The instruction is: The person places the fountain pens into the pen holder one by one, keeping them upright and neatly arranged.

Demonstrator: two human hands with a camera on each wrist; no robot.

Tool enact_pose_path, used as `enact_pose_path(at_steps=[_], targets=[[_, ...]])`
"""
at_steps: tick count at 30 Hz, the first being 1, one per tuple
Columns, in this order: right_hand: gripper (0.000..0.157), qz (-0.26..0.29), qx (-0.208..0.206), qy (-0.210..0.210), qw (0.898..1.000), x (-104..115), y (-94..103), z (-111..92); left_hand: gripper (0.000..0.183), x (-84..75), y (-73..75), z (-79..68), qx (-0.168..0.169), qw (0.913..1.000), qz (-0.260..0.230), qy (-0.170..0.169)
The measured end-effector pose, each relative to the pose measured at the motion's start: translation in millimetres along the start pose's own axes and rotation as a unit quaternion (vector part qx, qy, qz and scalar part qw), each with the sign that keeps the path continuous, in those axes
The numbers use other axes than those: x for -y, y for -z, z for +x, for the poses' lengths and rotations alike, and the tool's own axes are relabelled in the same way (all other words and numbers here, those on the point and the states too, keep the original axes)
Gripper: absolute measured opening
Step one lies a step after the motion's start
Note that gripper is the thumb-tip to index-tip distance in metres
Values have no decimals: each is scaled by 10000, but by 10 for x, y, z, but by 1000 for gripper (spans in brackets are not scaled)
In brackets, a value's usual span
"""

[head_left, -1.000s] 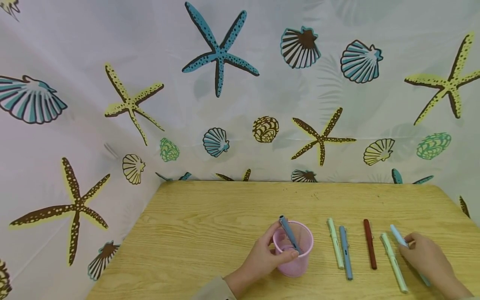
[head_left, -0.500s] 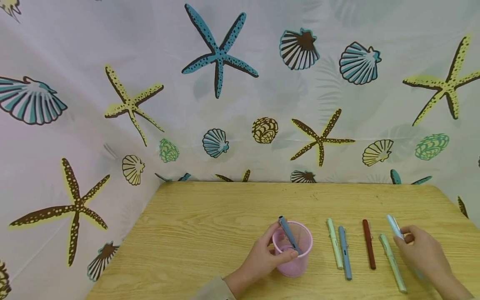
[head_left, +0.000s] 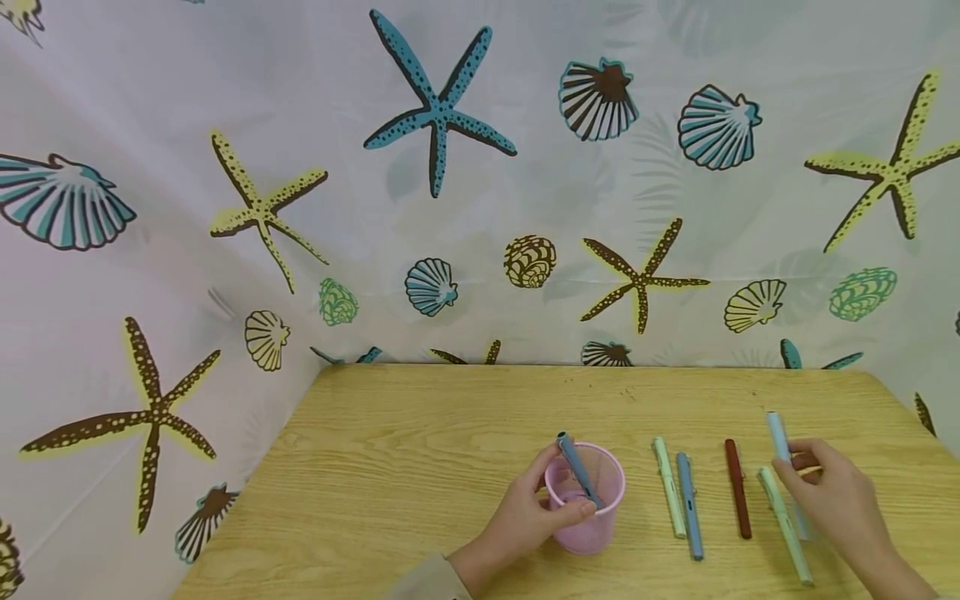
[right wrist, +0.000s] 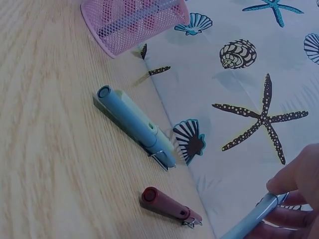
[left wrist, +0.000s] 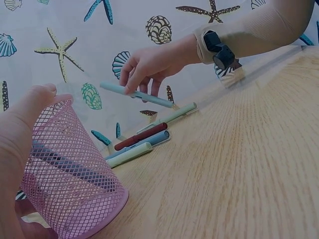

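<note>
My left hand (head_left: 528,512) grips the side of a pink mesh pen cup (head_left: 588,533), thumb at the near rim. Inside that cup leans a slate-blue pen (head_left: 576,468), seen through the mesh in the left wrist view. At the right, my right hand (head_left: 840,500) pinches a light blue pen (head_left: 778,435) between thumb and fingers; in the left wrist view this light blue pen (left wrist: 117,88) is raised off the table. Just left of and below that hand lies a pale green pen (head_left: 786,525). A dark red pen (head_left: 738,492) lies further left.
Between the cup and the dark red pen, another pale green pen (head_left: 670,487) and a blue pen (head_left: 691,508) lie side by side on the wooden table (head_left: 390,450). A white curtain (head_left: 480,208) printed with starfish and shells hangs behind the table and along its left side.
My right hand has lifted the light blue pen off the table and moved it left and away from me, turning it more upright in view. The left hand and cup stay put.
</note>
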State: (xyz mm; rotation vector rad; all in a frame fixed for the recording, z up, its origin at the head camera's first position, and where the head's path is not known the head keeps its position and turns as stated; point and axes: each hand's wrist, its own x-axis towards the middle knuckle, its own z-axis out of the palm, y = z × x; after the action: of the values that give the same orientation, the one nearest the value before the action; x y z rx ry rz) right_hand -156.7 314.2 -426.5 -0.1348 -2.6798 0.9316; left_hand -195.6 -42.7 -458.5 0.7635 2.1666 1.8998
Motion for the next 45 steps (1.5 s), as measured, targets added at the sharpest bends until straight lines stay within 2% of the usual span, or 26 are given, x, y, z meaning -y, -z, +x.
enact_pose_path(at_steps=[7, 15, 23, 34, 39, 45], targets=[[33, 144, -606, 486, 9969, 163, -55, -52, 68, 27, -1, 0, -20, 10000, 10, -47], [28, 442, -962, 815, 9910, 300, -88, -80, 67, 33, -1, 1, -38, 10000, 62, -7], [21, 1095, -1411, 1187, 9767, 453, -149, -113, 67, 24, 8, 2, -6, 10000, 94, -21], [28, 1946, -1413, 1162, 9637, 661, -238, -170, 66, 7, -3, 1, -27, 9998, 175, 26], [30, 2306, -1320, 1413, 9537, 764, -288, -167, 66, -9, -4, -4, -29, 9998, 184, -6], [28, 2458, -1261, 1853, 9430, 871, -378, -168, 66, -19, -12, -6, -33, 9999, 169, -7]])
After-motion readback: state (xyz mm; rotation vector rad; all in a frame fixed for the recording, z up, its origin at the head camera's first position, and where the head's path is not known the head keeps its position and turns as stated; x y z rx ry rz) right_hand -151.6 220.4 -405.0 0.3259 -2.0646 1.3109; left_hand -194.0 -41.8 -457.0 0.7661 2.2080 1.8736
